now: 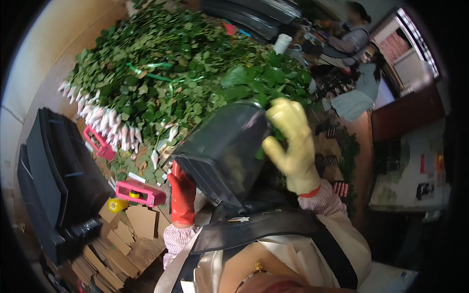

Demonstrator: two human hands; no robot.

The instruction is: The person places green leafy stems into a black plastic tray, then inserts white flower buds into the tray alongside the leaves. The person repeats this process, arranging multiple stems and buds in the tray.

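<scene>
A dark, see-through black plastic sleeve (224, 146) is tilted in front of my chest; what it contains is hard to make out. My left hand (183, 198), in a red rubber glove, grips its lower left corner, the fingers partly hidden behind it. At the sleeve's right end is my right hand (293, 144), in a pale yellow rubber glove. Its thumb stands apart from its fingers, and the fingertips come close to or touch the sleeve's edge. Beyond the sleeve lies a big heap of leafy green flower stems (166, 73), with pale wrapped flower heads (105, 119) along its left side.
Black plastic sheets or sleeves (68, 171) are stacked at the left. Nearby are a pink tape dispenser (140, 193), a yellow tape roll (116, 205) and cardboard pieces (141, 222). A white cylinder (282, 44) stands at the back. Other people (349, 39) sit at the far right.
</scene>
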